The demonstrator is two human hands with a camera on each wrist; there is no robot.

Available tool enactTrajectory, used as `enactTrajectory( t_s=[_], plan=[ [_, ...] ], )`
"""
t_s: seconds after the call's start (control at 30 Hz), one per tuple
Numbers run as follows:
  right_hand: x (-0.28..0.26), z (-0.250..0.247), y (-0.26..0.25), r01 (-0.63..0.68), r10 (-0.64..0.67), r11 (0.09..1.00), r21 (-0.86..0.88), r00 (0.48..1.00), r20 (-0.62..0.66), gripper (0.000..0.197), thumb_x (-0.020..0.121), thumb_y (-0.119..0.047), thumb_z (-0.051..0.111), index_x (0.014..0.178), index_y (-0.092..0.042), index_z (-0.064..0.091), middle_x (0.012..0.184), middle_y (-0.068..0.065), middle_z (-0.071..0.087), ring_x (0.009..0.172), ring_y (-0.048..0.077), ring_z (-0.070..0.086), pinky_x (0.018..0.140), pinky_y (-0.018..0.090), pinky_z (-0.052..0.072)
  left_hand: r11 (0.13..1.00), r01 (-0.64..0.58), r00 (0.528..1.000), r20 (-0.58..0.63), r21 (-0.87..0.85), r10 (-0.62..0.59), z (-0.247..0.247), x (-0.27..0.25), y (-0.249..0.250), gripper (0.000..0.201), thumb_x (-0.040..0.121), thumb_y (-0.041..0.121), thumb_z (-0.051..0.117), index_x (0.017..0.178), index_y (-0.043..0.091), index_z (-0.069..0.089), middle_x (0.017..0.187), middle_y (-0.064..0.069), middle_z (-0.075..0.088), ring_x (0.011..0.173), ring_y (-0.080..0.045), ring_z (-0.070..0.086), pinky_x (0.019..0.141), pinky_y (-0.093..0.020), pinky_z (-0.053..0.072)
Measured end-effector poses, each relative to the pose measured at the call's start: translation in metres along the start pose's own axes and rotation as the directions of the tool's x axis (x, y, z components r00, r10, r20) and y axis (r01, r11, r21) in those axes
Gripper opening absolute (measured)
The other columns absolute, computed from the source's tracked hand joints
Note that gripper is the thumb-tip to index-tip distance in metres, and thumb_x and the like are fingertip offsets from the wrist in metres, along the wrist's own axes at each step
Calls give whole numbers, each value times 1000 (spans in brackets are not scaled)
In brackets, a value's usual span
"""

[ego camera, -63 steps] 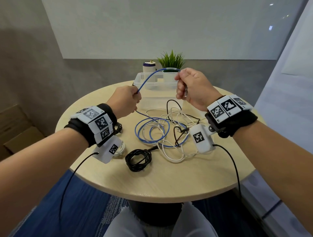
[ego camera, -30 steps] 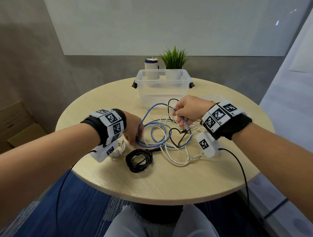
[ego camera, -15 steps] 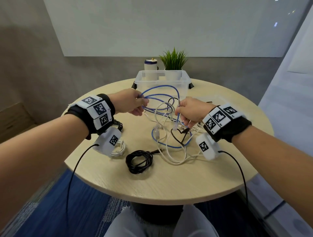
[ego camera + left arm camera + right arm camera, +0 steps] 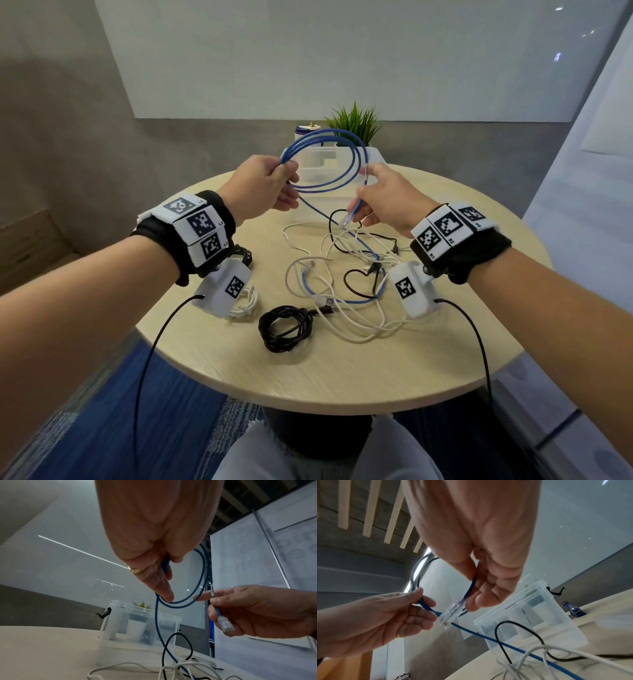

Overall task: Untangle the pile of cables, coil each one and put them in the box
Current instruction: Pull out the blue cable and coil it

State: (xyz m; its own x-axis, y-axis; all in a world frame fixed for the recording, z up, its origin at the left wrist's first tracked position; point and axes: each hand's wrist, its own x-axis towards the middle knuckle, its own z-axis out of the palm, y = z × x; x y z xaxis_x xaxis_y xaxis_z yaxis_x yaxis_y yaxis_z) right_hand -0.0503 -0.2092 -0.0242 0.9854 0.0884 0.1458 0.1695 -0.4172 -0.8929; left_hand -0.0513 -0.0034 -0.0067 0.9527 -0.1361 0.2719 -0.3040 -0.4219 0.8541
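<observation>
A blue network cable [image 4: 325, 131] is raised in about two loops in front of the clear plastic box [image 4: 313, 171]. My left hand [image 4: 291, 171] pinches the loops together at their left side [image 4: 167, 561]. My right hand [image 4: 359, 197] pinches the blue cable's free end just above its clear plug [image 4: 346, 219], which also shows in the wrist views [image 4: 452, 609]. The rest of the blue cable runs down into the tangle of white and black cables [image 4: 342, 274] on the round table [image 4: 342, 370].
A coiled black cable [image 4: 286, 327] lies near the front of the table and a coiled white one [image 4: 245, 303] sits under my left wrist. Behind the box stand a small plant [image 4: 354, 123] and a white can [image 4: 305, 132]. A blue clip [image 4: 575, 609] lies beside the box.
Both hands have risen from the pile with the blue cable. Its loops now hang gathered in my left hand, higher and closer to the box, and more blue cable has left the tangle.
</observation>
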Motion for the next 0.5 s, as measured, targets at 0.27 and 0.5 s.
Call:
enactTrajectory(
  t_s=[0.27,0.5],
  plan=[
    [0,3,6,-25,25,1000,-14,999,44,33,97,-11,47,129,-17,47,96,12,67,77,21,65,71,35,55,986,-164,986,3,35,164,-7,-7,5,18,99,9,42,94,11,59,90,-8,65,82,-18,66,80,-29,54],
    [-1,-4,7,46,-18,988,-148,982,188,54,88,2,60,133,-25,48,97,10,67,85,23,65,82,40,57,983,-4,994,105,-184,24,-9,-11,2,29,97,5,39,89,7,67,89,-10,66,79,-15,65,81,-27,54]
  ],
)
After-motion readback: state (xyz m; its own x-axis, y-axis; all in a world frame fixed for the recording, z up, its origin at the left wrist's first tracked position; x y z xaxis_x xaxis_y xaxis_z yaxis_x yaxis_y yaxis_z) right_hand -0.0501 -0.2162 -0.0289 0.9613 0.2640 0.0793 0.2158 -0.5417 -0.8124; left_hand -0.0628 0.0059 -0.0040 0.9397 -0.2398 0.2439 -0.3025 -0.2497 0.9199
